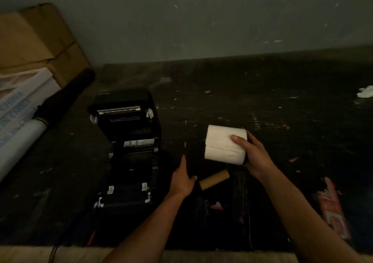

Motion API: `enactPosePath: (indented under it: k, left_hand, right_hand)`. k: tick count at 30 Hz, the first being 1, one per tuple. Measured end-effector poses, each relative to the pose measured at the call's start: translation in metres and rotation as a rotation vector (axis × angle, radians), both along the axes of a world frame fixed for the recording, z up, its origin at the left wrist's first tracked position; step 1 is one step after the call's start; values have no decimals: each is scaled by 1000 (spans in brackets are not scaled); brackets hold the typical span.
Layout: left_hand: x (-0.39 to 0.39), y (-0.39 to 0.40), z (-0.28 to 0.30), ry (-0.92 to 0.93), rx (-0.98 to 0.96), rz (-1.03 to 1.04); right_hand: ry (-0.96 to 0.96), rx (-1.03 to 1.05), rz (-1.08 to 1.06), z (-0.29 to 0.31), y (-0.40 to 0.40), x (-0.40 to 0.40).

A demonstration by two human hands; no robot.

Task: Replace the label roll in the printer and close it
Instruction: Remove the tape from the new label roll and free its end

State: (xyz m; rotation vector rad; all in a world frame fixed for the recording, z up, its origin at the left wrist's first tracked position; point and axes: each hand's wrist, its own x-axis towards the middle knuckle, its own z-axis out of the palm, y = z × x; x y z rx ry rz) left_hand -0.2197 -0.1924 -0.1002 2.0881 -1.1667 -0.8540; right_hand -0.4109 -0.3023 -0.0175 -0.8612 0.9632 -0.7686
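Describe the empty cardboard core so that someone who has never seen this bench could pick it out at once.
Start at the open black printer on the dark bench. Just right of its front end, by the left hand, lies the cardboard core. It is a bare brown tube, unlike the fat white label roll in the right hand.

Left hand [181,179] open, fingers extended; right hand [254,158] curled in grip.
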Motion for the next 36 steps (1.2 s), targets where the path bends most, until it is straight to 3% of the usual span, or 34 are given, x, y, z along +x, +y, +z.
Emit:
enactPosePath:
  k: [5, 12, 18, 26, 28, 32, 36]
  left_hand:
    - [-7, 14, -22, -322, 28, -57]
    - [-3, 19, -28, -339, -82, -72]
    - [1, 5, -17, -558, 55, -205]
    - [11, -6, -4, -456, 61, -215]
    - [13, -9, -2, -371, 59, -167]
    - [25, -19, 9, 25, -47, 77]
    - [29, -28, 28, 675, -153, 232]
  right_hand:
    - [29, 32, -5, -7, -1, -4]
    - [41, 55, -23, -13, -1, -5]
    - [30, 58, -18, -14, -3, -3]
    - [41, 36, 6, -13, -7, -2]
    - [41, 34, 3, -11, -8, -2]
    - [32, 29, -4, -12, -11, -1]
    - [30, 33, 5, -14, -13, 0]
